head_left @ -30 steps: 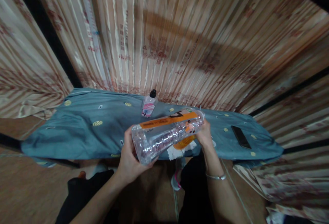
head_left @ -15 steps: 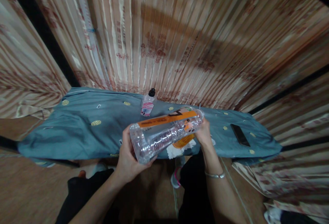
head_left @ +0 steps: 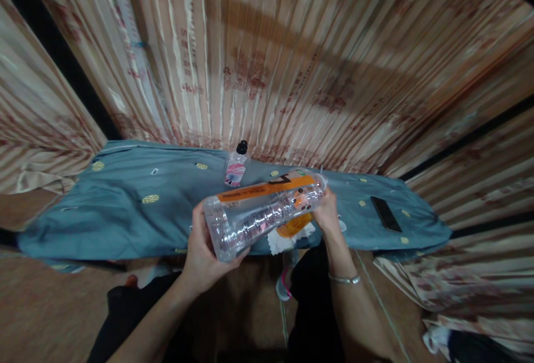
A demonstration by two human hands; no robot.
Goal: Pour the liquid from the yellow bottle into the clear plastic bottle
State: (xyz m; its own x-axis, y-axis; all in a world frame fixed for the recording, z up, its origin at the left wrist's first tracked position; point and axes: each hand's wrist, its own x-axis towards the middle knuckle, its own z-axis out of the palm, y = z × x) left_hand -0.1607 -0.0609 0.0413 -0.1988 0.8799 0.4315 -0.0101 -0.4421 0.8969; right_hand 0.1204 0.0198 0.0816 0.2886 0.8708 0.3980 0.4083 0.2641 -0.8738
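Note:
A large clear plastic bottle (head_left: 258,215) with an orange label lies nearly horizontal in the air over the near edge of a blue-covered table (head_left: 125,207). My left hand (head_left: 199,252) is wrapped round its base end, nearest me. My right hand (head_left: 327,215) grips the neck end at the far right; its fingers hide the cap. Under the bottle, on the cloth, lies an orange and white item (head_left: 292,230), partly hidden.
A small bottle (head_left: 236,165) with a black cap and pink label stands at the table's back edge. A black phone (head_left: 386,214) lies at the right. Striped curtains (head_left: 267,63) hang behind. My dark-clad legs and the brown floor show below.
The bottle and both hands have drifted slightly left and up in view as the camera shifted. Both grips are unchanged.

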